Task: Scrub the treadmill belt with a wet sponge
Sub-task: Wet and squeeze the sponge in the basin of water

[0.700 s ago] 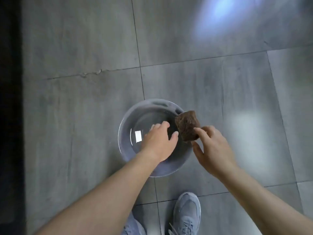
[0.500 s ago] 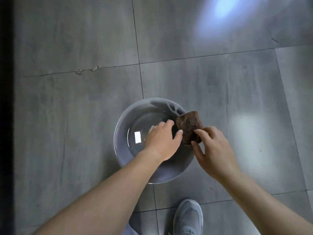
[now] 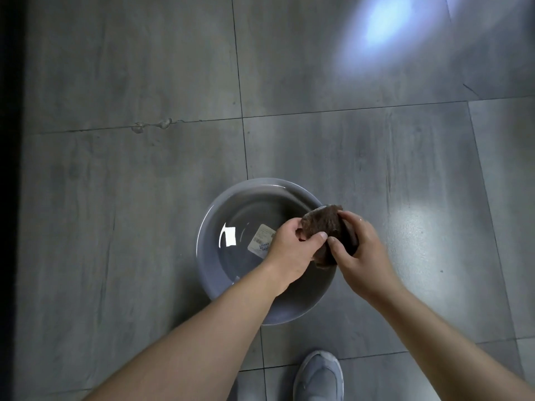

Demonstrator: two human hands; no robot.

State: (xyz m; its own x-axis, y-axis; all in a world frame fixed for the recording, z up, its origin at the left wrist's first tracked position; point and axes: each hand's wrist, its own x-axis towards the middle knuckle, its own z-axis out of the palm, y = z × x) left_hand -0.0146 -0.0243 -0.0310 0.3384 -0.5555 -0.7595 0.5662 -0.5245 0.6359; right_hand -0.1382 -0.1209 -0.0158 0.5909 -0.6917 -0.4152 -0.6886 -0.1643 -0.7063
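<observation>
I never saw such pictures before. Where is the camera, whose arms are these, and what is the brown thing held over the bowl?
There is no machine here: a person wears a camera on the head, looking down, so the two bare arms are their own. The left hand and the right hand both grip a brown sponge, fingers curled round it, above a grey basin that stands on the tiled floor. The basin seems to hold water and has a label on its bottom. Below is the person's grey shoe.
</observation>
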